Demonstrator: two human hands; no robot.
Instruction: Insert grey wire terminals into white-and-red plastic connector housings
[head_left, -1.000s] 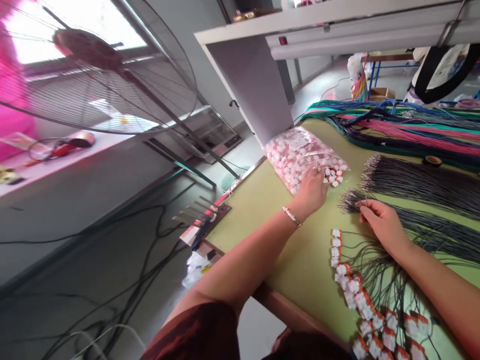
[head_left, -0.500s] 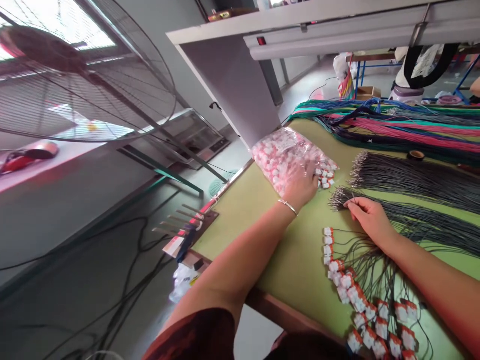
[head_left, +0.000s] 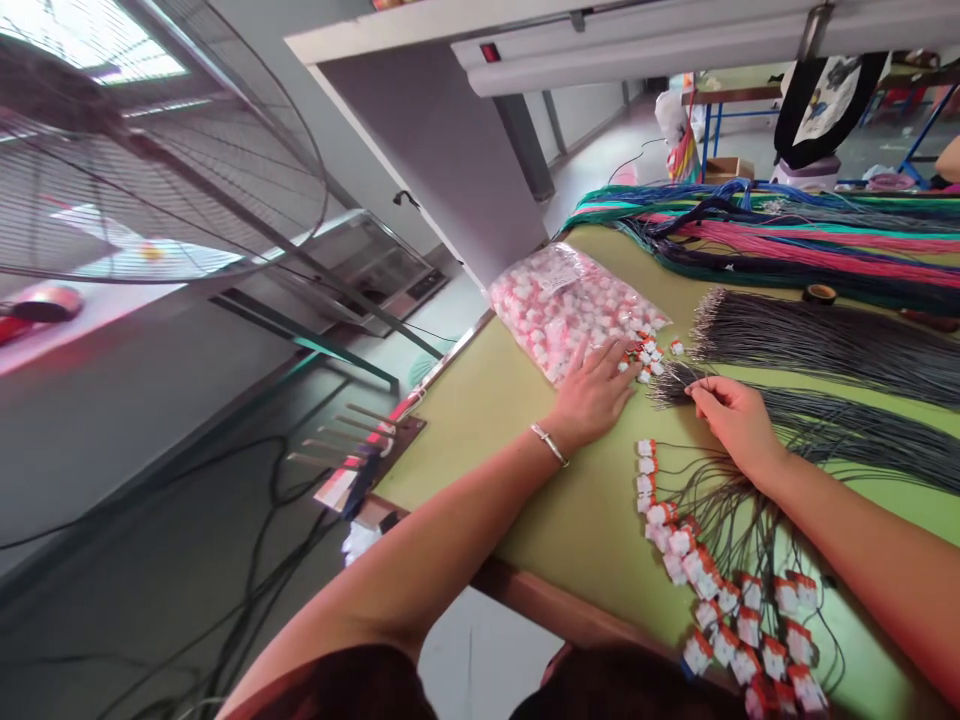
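My left hand lies flat with its fingers spread, at the lower edge of a clear bag of white and pink connectors. Its fingertips are beside a small pile of loose white and orange connectors. My right hand pinches a dark wire at the tip end of the nearer black wire bundle. Below it, wires with white and orange connectors fitted lie in a curved row on the green table.
A farther black wire bundle, a tape roll and long coloured wires lie at the back right. A metal-pronged fixture is on the left table edge. A large fan stands at left.
My left hand has drawn back toward me from the bag and flattened. More loose connectors show beside the bag. The camera view has shifted; my right hand keeps its pinch.
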